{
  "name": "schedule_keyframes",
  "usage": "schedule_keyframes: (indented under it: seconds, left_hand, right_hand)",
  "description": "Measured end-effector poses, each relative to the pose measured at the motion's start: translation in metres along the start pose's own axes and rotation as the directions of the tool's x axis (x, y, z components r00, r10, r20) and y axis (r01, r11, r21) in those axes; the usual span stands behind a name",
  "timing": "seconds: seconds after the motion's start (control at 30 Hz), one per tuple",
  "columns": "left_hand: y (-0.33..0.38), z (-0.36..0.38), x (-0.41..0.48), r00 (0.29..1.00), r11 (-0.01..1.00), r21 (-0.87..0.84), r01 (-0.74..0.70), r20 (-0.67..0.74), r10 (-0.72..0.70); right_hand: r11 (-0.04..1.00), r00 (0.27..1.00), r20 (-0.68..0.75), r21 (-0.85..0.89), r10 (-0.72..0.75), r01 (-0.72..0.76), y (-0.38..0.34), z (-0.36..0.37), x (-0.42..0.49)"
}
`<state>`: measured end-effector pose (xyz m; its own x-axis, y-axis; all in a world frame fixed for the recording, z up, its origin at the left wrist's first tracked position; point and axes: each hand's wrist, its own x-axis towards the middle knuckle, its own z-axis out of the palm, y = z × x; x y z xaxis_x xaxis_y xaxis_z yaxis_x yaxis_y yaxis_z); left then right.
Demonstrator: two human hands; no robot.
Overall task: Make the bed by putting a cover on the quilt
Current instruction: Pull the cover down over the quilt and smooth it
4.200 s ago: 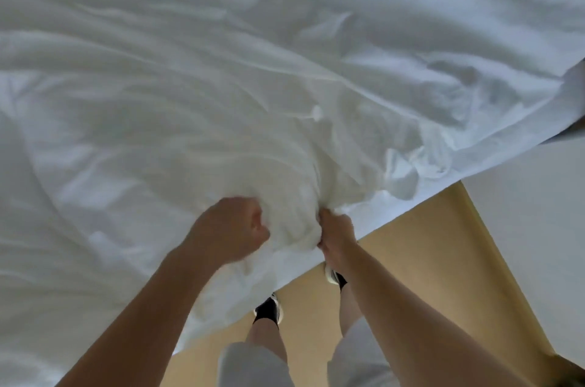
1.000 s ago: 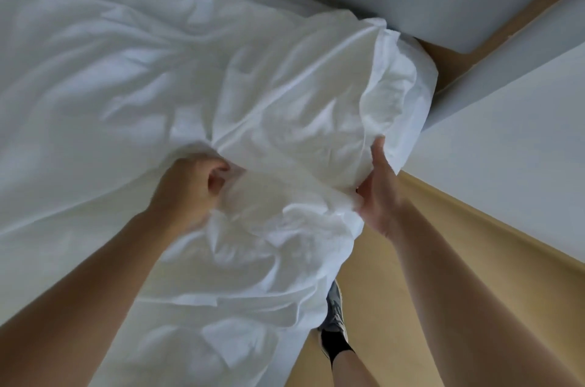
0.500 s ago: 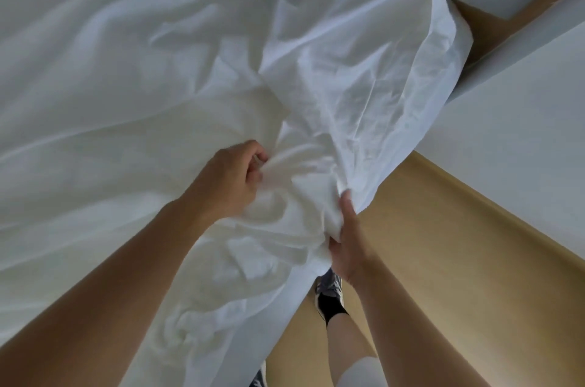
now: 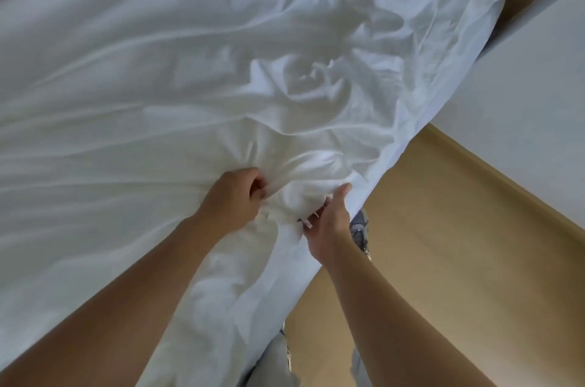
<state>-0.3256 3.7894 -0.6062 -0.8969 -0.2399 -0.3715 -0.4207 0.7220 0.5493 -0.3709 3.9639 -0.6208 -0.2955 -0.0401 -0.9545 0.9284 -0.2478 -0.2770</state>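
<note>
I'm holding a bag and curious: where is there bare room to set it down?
The tan floor between the edge of the cover and the white surface at right is bare. It is crowded where the left hand and right hand grip bunched fabric.

The left hand [image 4: 231,200] grips the cover [image 4: 190,70], fingertips buried in its bunched folds. The right hand [image 4: 327,225] shows only thumb and back; its fingers lie under the cloth. Whether quilt fills that bunch cannot be told. A shoe [image 4: 360,227] behind the right wrist is half hidden.
</note>
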Motion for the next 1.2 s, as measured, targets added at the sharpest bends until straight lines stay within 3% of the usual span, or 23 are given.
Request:
schedule_keyframes:
  seconds: [0.1,0.23,0.3,0.4,0.43,0.53,0.67,0.83,0.93,1.0,1.1,1.2]
  left_hand:
    - [-0.021,-0.015,-0.024,0.997,0.995,-0.094,0.021,-0.077,-0.028]
    - [-0.057,-0.027,-0.063,0.99,0.996,-0.044,0.08,-0.115,-0.085]
    - [-0.068,-0.026,-0.084,0.996,0.992,-0.101,0.081,-0.039,-0.085]
    - [-0.078,-0.022,-0.105,1.0,0.998,-0.068,-0.01,0.019,0.012]
    - [-0.08,-0.021,-0.109,0.999,0.999,-0.015,-0.051,0.016,0.051]
    - [-0.091,-0.027,-0.118,0.999,0.999,0.017,-0.043,0.034,0.042]
    - [-0.112,-0.033,-0.136,0.995,0.997,-0.033,-0.07,0.067,0.072]
    - [-0.117,-0.024,-0.148,0.993,0.994,0.055,-0.097,0.072,0.093]
    - [-0.11,-0.017,-0.152,0.992,0.989,0.086,-0.123,0.05,0.12]
    - [-0.111,-0.016,-0.157,0.994,0.992,0.069,-0.106,0.044,0.103]
    - [-0.119,-0.017,-0.173,0.992,0.991,0.036,-0.128,-0.007,0.128]
    - [-0.124,-0.013,-0.19,0.989,0.987,0.07,-0.145,0.036,0.142]
  right_hand:
    - [0.926,0.969,-0.091,-0.326,-0.231,0.19,0.036,0.02,-0.013]
    - [0.856,0.876,-0.189,-0.379,-0.443,0.351,0.063,0.041,-0.02]
    - [0.899,0.874,-0.266,-0.291,-0.406,0.328,0.074,0.04,-0.023]
    - [0.987,0.934,-0.321,-0.072,-0.158,0.142,0.09,0.022,-0.028]
    - [0.99,0.935,-0.327,-0.071,-0.14,0.124,0.099,0.014,-0.026]
    - [0.957,0.874,-0.392,-0.129,-0.288,0.258,0.128,0.0,-0.022]
    - [0.976,0.882,-0.437,0.039,-0.177,0.215,0.15,0.0,-0.021]
    - [0.967,0.923,-0.313,-0.195,-0.222,0.166,0.209,0.016,-0.04]
    - [0.834,0.847,-0.257,-0.45,-0.465,0.32,0.233,0.017,-0.043]
    - [0.785,0.814,-0.237,-0.498,-0.53,0.367,0.233,0.012,-0.045]
    - [0.799,0.837,-0.235,-0.502,-0.494,0.33,0.24,-0.002,-0.046]
    - [0.871,0.919,-0.253,-0.464,-0.303,0.16,0.264,-0.023,-0.053]
